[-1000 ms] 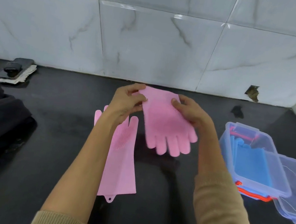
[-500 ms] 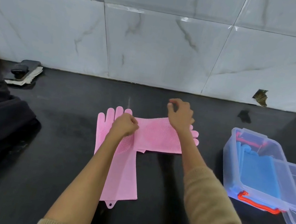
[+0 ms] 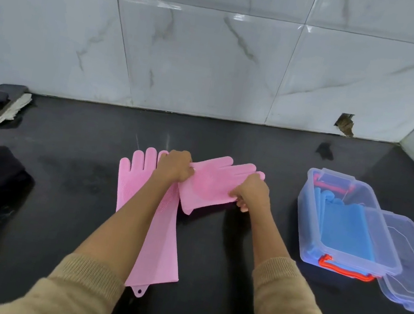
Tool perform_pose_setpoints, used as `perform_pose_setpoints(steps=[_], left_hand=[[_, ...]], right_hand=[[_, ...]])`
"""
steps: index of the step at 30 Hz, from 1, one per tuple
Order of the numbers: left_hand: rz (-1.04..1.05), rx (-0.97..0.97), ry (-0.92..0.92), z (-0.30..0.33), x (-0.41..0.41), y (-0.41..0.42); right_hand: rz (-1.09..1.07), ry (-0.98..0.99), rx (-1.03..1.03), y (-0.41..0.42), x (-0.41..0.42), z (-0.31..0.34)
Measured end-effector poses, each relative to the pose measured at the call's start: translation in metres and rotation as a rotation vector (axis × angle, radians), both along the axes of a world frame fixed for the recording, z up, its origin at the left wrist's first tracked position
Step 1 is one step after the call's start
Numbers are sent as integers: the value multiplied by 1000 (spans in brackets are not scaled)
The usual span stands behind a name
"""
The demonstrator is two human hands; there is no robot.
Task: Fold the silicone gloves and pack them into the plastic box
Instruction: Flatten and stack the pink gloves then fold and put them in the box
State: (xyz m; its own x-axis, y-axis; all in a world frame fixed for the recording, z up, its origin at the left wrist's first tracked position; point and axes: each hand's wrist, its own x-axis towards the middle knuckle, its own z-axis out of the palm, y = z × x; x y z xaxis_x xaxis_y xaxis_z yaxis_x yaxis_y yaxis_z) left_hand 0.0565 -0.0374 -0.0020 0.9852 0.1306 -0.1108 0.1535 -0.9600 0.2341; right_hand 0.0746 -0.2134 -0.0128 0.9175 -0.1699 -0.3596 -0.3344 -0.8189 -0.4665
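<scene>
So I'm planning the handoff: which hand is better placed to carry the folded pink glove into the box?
Right hand, probably: it grips the folded glove's edge nearest the open box, which sits to the right. The left hand holds the far edge.

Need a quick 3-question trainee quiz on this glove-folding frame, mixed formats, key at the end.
1. True or false: the plastic box already holds blue gloves.
2. Which hand grips the folded pink glove at its edge nearest the box? A) left hand B) right hand
3. Fill in: the flat pink glove lies stretched out under the person's ____ forearm.

Key: 1 true. 2 B. 3 left.
</scene>
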Motion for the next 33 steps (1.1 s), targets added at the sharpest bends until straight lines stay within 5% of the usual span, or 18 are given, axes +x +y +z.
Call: perform_pose_setpoints(steps=[3, 6, 11, 17, 21, 23, 33], left_hand=[[-32, -66, -114, 9, -12, -11], [-36, -398, -91, 14, -24, -25], [171, -689, 163, 8, -43, -35], [37, -408, -23, -7, -50, -30], [11, -169, -83, -17, -50, -27], [17, -217, -80, -17, -54, -29], [330, -924, 515, 10, -80, -44]], right_hand=[[46, -330, 99, 0, 10, -2], [29, -436, 199, -2, 15, 0], [61, -44, 346, -12, 15, 6], [89, 206, 289, -15, 11, 2], [36, 17, 311, -13, 10, -2], [29, -82, 256, -17, 11, -3], [71, 103, 273, -22, -1, 7]])
